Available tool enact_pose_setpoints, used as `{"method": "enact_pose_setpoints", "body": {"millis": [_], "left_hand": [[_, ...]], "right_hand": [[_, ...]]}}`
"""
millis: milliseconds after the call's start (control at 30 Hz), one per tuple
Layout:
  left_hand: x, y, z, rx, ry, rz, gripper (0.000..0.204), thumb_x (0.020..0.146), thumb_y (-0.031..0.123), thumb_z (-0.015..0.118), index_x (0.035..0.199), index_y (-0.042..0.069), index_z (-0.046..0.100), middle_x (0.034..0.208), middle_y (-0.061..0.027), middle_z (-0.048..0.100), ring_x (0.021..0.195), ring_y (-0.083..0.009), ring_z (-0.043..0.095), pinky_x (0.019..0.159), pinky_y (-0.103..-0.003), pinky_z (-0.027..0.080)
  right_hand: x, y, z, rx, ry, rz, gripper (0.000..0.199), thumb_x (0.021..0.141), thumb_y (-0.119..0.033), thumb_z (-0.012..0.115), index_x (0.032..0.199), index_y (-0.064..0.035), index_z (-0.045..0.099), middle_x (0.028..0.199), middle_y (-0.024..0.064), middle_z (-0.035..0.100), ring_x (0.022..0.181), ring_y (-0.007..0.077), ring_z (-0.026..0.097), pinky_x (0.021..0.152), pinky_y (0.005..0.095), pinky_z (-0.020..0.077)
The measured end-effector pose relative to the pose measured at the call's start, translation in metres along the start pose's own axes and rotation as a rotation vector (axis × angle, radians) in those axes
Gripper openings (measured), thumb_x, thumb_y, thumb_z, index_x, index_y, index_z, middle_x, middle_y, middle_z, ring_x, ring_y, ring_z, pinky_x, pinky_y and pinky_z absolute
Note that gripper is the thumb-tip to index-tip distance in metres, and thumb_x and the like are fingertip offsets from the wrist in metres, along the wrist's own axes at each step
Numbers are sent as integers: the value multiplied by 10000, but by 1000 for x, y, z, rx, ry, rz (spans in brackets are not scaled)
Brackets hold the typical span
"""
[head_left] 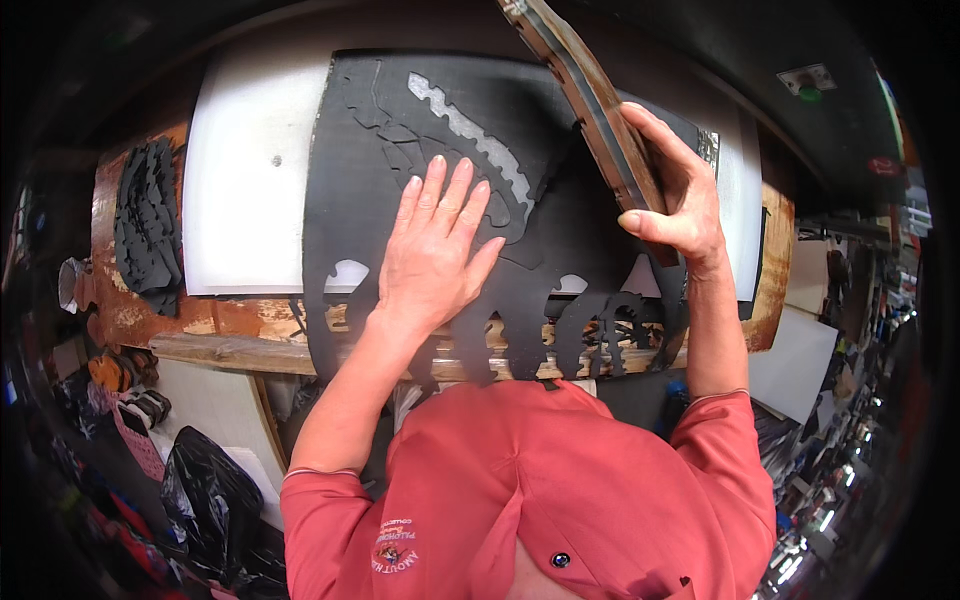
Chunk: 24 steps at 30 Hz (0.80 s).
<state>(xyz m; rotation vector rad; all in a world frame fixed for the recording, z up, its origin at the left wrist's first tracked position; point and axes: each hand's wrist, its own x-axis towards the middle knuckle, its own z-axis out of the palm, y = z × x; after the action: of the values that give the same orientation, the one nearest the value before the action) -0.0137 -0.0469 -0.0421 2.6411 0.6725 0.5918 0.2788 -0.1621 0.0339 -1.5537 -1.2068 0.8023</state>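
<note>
The left hand (432, 250) lies flat, fingers spread, grasping nothing, and presses a black cut-out sheet (420, 150) onto the worktop (230, 320). The right hand (675, 205) is clenched around a long dark wooden bar (590, 95) tilted over the sheet's right side. The sheet's thin fringe overhangs the worktop's near edge — a slip of the bar could likely tear it. White board (250, 170) lies beneath; black cut pieces (148, 225) sit stacked at the left edge — no labels legible there.
</note>
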Motion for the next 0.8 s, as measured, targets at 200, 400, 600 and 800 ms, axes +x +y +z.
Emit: {"method": "enact_pose_setpoints", "body": {"millis": [200, 400, 600, 800], "left_hand": [[2, 1, -2, -14, -13, -17, 672, 903, 225, 838, 1508, 69, 591, 1641, -178, 501, 1559, -423, 403, 1265, -568, 335], [0, 0, -2, 13, -36, -16, 632, 930, 276, 804, 1478, 30, 607, 1641, -174, 490, 1565, -426, 381, 1274, -575, 321], [15, 14, -18, -121, 159, 144, 629, 880, 118, 843, 1462, 42, 616, 1597, -193, 535, 1541, -465, 407, 1239, -602, 365], [42, 15, 2, 17, 14, 132, 442, 919, 105, 785, 1345, 41, 687, 1514, -144, 609, 1503, -428, 461, 1215, -602, 402]], "right_hand": [[-21, 4, -12, 125, 108, -27, 1036, 639, -306, 940, 1523, 65, 547, 1527, 177, 564, 1417, 295, 553, 1219, 387, 379], [-30, -22, -28, 230, 265, -124, 1108, 658, -316, 941, 1568, 101, 468, 1494, 211, 588, 1398, 299, 575, 1211, 404, 401], [-42, -26, -30, 265, 236, -165, 1078, 657, -279, 947, 1561, 86, 487, 1562, 197, 538, 1461, 304, 528, 1246, 407, 363], [-42, -3, -25, -159, 107, -40, 983, 602, -321, 946, 1489, -34, 635, 1615, 238, 480, 1528, 345, 450, 1269, 439, 320]]}}
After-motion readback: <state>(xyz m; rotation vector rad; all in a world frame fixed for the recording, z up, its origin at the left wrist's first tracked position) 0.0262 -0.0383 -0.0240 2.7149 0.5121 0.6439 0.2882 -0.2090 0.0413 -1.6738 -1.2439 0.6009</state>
